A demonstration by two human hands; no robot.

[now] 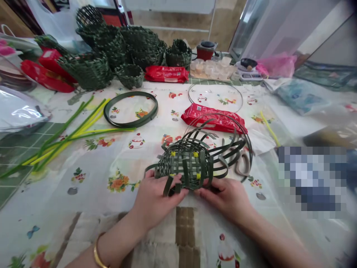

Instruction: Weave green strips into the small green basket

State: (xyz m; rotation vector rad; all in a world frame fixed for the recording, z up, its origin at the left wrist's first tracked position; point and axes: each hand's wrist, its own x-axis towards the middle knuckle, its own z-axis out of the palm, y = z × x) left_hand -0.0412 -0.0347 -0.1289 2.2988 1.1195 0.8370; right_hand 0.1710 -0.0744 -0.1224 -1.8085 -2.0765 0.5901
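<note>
Between my hands is a small dark-green woven basket [184, 163], its bottom facing me, with yellow ties at the corners of the base. Loose green strips stick out from it, mostly to the right. My left hand [157, 195] grips the basket's left and near side, fingers curled around it. My right hand [225, 195] pinches the near right edge, though its fingertips are partly hidden by the strips. Just beyond the basket's right side lie grey-handled scissors [242, 163], partly covered by strips.
Behind the basket lies a red packet [213, 118]. A coiled green strip [131, 109] and green and yellow strips [75, 134] lie to the left. Finished woven baskets [139, 46] stand at the back, near small clear cups [213, 69]. Plastic bags [301, 93] are at the right.
</note>
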